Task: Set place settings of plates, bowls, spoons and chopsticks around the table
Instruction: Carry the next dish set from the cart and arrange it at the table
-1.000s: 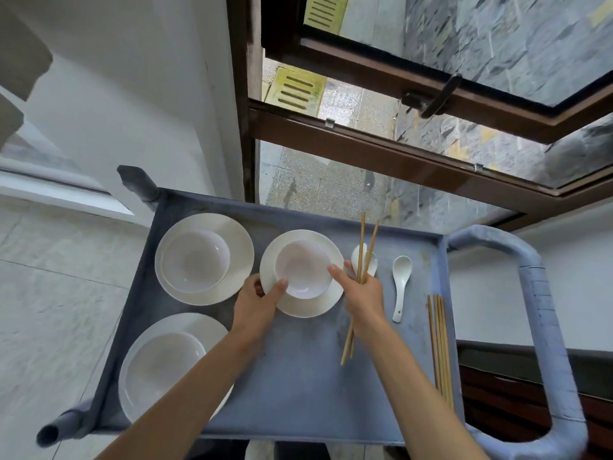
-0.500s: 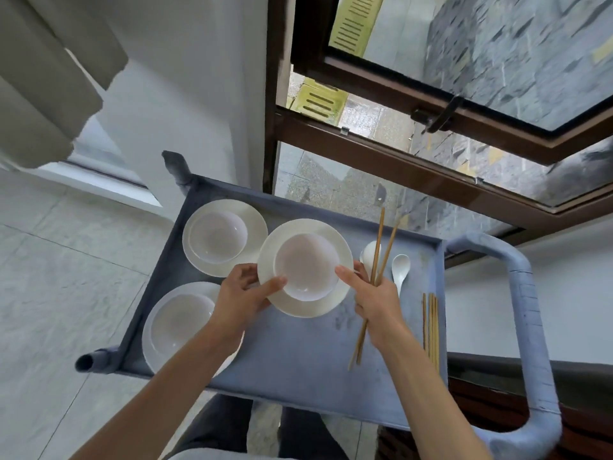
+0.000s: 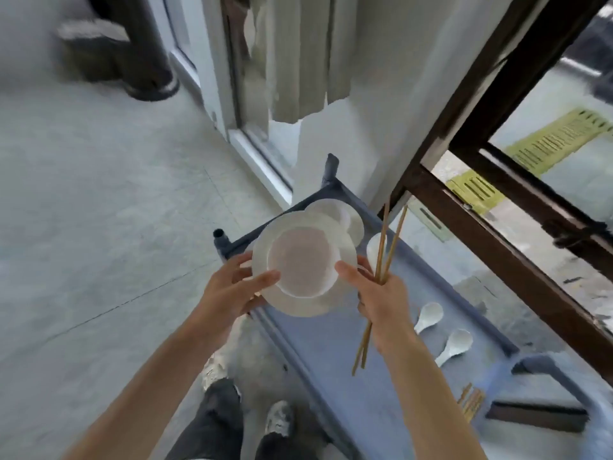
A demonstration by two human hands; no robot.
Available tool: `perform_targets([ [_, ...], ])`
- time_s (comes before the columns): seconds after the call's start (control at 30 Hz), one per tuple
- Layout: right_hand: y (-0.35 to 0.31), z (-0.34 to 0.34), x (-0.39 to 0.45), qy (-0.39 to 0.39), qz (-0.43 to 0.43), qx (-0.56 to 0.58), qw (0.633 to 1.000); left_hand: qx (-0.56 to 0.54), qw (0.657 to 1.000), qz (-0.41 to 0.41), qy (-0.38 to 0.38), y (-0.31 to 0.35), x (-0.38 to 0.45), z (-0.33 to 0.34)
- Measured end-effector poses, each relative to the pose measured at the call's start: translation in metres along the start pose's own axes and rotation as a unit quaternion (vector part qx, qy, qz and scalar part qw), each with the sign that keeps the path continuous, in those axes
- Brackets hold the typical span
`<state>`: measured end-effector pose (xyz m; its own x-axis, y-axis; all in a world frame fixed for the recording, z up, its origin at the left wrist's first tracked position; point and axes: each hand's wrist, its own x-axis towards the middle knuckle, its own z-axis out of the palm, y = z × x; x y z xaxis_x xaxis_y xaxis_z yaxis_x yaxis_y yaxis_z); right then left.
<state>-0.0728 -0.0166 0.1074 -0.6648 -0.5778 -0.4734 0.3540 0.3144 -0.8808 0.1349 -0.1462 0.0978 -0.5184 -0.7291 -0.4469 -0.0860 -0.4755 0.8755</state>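
Observation:
I hold a white plate (image 3: 298, 303) with a white bowl (image 3: 302, 263) in it, lifted above the blue cart tray (image 3: 348, 360). My left hand (image 3: 229, 290) grips the plate's left rim, thumb on the bowl's edge. My right hand (image 3: 378, 293) supports the right rim with its thumb on the bowl and also grips a pair of wooden chopsticks (image 3: 388, 247) and a white spoon (image 3: 374, 250). Another plate with a bowl (image 3: 348, 217) stays on the tray behind. Two white spoons (image 3: 429, 315) (image 3: 456, 343) and more chopsticks (image 3: 471, 401) lie on the tray.
The cart stands against a white wall under a brown-framed window (image 3: 497, 210). Its padded handle (image 3: 547, 363) is at the lower right. Grey tiled floor (image 3: 99, 227) spreads to the left, with a dark post base (image 3: 149, 84) at the back. My shoes (image 3: 278, 416) show below.
The plate and bowl have come up off the tray between both hands. The view has swung left, toward the open floor, so the cart now sits at the right.

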Motion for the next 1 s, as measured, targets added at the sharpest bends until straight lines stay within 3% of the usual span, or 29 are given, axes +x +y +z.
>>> perform_targets([
  [0.33, 0.002, 0.156, -0.093, -0.252, -0.061, -0.093, 0.961, -0.093, 0.963, 0.099, 0.231, -0.010, -0.164, -0.134],
  [0.5, 0.037, 0.233, -0.188, -0.389, -0.069, -0.128, 0.910, -0.135, 0.924, 0.129, 0.333, -0.046, -0.274, -0.207],
  [0.87, 0.178, 0.354, -0.419, -0.558, -0.041, -0.225, 0.798, -0.212, 0.822, 0.127, 0.513, -0.166, -0.527, -0.331],
  [1.0, 0.224, 0.392, -0.493, -0.614, -0.040, -0.266, 0.742, -0.244, 0.769, 0.129, 0.577, -0.207, -0.602, -0.356],
])
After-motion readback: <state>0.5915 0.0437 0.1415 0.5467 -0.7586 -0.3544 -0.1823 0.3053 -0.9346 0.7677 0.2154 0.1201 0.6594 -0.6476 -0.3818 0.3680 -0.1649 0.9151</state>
